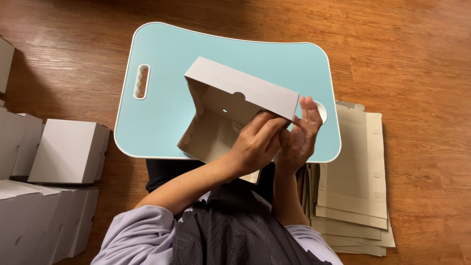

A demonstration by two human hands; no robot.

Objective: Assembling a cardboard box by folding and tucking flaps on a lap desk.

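Nearest the camera, the person's lavender sleeves and dark garment are filling the bottom of the view. Just above them, the left hand [255, 145] is gripping the near right corner of a half-folded grey cardboard box [230, 105], its fingers [270, 125] curling closed over the box's edge. The right hand [300, 135] is pressing against the same corner, its fingers [310, 109] standing nearly straight and loosely together beside the flap. The box is tilting open-side up over the light blue table [167, 64]. To the right, flat box blanks [355, 181] are lying stacked on the wooden floor [417, 59]. To the left, finished grey boxes [66, 152] are sitting on the floor.
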